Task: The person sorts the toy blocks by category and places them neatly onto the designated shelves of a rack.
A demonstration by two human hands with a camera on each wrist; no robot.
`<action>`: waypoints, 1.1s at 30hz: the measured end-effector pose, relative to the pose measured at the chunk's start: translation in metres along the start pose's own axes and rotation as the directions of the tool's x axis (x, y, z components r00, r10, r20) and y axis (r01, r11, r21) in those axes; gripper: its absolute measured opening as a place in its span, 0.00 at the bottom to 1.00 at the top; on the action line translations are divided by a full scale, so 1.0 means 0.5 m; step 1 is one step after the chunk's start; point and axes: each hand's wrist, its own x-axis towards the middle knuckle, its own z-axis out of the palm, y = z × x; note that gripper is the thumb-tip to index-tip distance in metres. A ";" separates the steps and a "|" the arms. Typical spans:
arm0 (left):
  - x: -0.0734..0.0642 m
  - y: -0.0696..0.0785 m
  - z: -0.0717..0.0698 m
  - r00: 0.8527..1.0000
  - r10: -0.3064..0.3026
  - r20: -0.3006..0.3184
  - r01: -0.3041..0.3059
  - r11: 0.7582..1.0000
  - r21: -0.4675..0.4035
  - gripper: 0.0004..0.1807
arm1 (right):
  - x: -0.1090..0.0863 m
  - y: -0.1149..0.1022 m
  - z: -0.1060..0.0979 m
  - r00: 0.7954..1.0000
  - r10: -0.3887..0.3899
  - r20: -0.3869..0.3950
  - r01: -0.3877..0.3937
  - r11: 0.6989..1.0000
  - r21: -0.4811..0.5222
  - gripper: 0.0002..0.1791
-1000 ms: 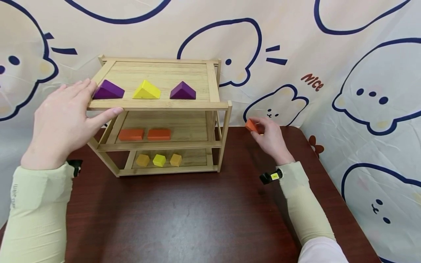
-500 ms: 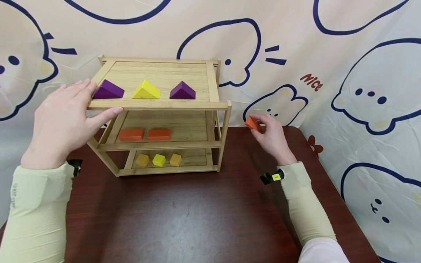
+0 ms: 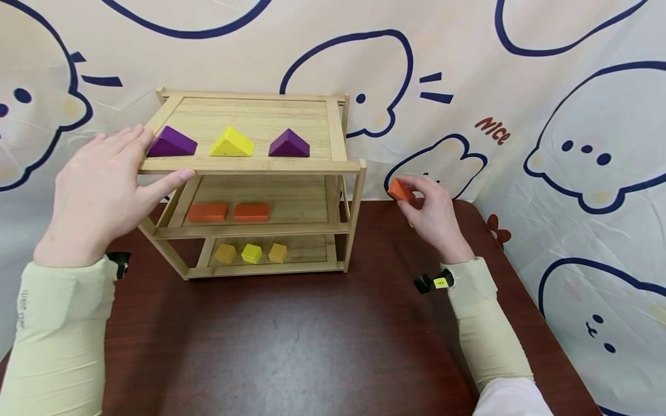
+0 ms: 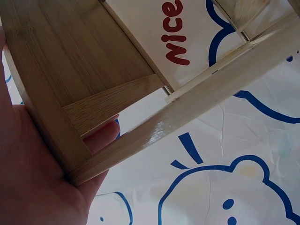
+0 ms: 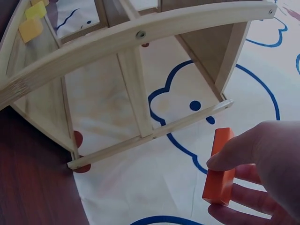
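Observation:
My right hand (image 3: 433, 215) pinches an orange rectangular block (image 5: 219, 165) between thumb and fingers, to the right of a wooden three-tier shelf (image 3: 250, 167). The block is held up, apart from the shelf. At the shelf's top left front corner rests my left hand (image 3: 99, 190), fingers fairly straight along the side and thumb out across the front rail. Beside its fingertips stands a purple triangular block (image 3: 171, 143); a yellow triangular block (image 3: 232, 143) and another purple triangular block (image 3: 289, 144) continue that row. On the middle tier lie two orange blocks, a left one (image 3: 207, 212) and a right one (image 3: 251, 212).
The bottom tier holds an orange-yellow cube (image 3: 226, 254), a yellow cube (image 3: 252, 254) and a second orange-yellow cube (image 3: 278, 253). Everything stands on a dark brown table (image 3: 291, 335). A printed cloth (image 3: 468, 69) hangs close behind and at the right.
My right hand has shifted slightly to the right and up with the orange block still pinched. My left hand and the shelf have stayed where they were.

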 end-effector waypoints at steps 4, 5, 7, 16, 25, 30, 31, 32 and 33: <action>0.000 0.001 0.000 1.000 0.000 0.000 0.000 1.000 0.002 0.53 | -0.002 -0.008 -0.005 1.000 -0.018 -0.015 0.018 1.000 0.001 0.26; -0.001 0.000 0.000 1.000 -0.001 0.000 0.001 1.000 0.003 0.53 | -0.002 -0.009 -0.005 1.000 -0.022 -0.018 0.022 1.000 0.000 0.26; -0.001 0.000 0.000 1.000 -0.001 0.000 0.001 1.000 0.006 0.54 | -0.004 -0.013 -0.007 0.999 -0.033 -0.025 0.033 0.999 -0.003 0.26; 0.000 0.002 -0.001 1.000 -0.015 0.020 0.015 1.000 0.012 0.54 | -0.013 -0.035 -0.016 0.996 -0.073 -0.055 0.073 0.997 0.004 0.27; -0.001 0.003 -0.001 1.000 -0.014 0.015 0.013 1.000 0.011 0.54 | -0.022 -0.064 -0.032 0.985 -0.139 -0.102 0.140 0.990 -0.003 0.27; -0.002 0.003 0.000 1.000 -0.012 0.012 0.012 1.000 0.008 0.54 | -0.029 -0.081 -0.041 0.979 -0.166 -0.116 0.167 0.986 0.003 0.28; -0.002 0.002 0.000 1.000 -0.013 0.014 0.013 1.000 0.009 0.54 | -0.030 -0.084 -0.042 0.978 -0.171 -0.118 0.172 0.985 0.002 0.28; -0.002 0.002 0.000 1.000 -0.013 0.013 0.013 1.000 0.009 0.54 | -0.032 -0.087 -0.044 0.977 -0.177 -0.121 0.179 0.984 0.002 0.28; -0.002 0.003 -0.001 1.000 -0.013 0.013 0.013 1.000 0.009 0.54 | -0.034 -0.089 -0.045 0.975 -0.184 -0.124 0.185 0.983 0.002 0.28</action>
